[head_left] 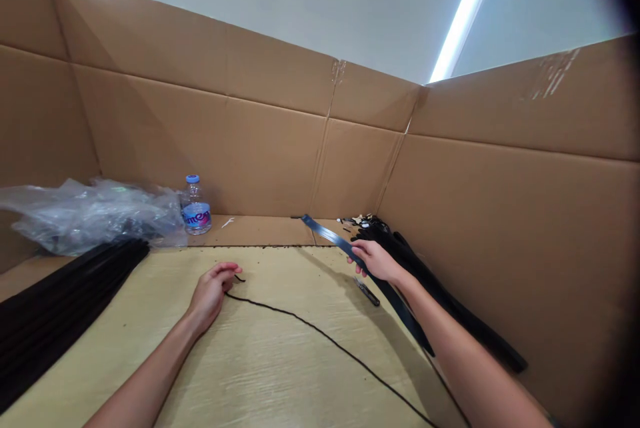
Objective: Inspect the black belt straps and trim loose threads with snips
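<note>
Your right hand point(376, 261) grips a long flat dark strap point(327, 235) between fingers and thumb, your left hand point(213, 295) lies loosely curled beside a thin black cord point(320, 331), and a slack grip could drop the strap across the cord and tangle them.

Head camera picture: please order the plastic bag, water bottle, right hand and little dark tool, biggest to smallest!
1. Plastic bag
2. Right hand and water bottle: unsure, the hand is nearer the camera
3. Little dark tool
</note>
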### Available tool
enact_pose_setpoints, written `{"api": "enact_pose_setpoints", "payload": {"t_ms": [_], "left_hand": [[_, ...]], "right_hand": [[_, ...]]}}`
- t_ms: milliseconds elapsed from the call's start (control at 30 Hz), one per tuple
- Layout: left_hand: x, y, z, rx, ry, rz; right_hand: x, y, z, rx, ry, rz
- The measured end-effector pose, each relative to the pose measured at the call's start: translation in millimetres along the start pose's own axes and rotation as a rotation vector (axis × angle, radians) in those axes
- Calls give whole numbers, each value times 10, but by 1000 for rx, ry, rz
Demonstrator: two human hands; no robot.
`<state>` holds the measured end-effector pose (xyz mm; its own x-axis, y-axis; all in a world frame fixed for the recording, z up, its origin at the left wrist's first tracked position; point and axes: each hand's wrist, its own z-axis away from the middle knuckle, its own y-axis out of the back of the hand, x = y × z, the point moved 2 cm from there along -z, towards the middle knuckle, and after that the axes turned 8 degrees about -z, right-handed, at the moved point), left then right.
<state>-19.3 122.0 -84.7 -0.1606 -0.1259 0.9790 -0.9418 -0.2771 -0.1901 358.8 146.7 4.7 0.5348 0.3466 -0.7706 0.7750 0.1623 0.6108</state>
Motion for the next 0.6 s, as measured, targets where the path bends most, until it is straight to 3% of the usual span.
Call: {"api": "enact_pose_setpoints", "payload": {"t_ms": [133, 233, 300, 467, 600], "left_hand": [[4, -81, 72, -74, -143, -274], [105, -275, 151, -203, -219, -430], [304, -459, 204, -298, -245, -387], [1069, -907, 328, -589, -379, -327], [1363, -994, 387, -532, -514, -315]], "right_hand": [[-287, -270, -45, -67, 65, -188], [-577, -475, -94, -58, 112, -265], [-759, -566, -130, -43, 146, -280], [-1001, -621, -209, 30, 304, -93], [-1023, -661, -217, -56, 369, -101]]}}
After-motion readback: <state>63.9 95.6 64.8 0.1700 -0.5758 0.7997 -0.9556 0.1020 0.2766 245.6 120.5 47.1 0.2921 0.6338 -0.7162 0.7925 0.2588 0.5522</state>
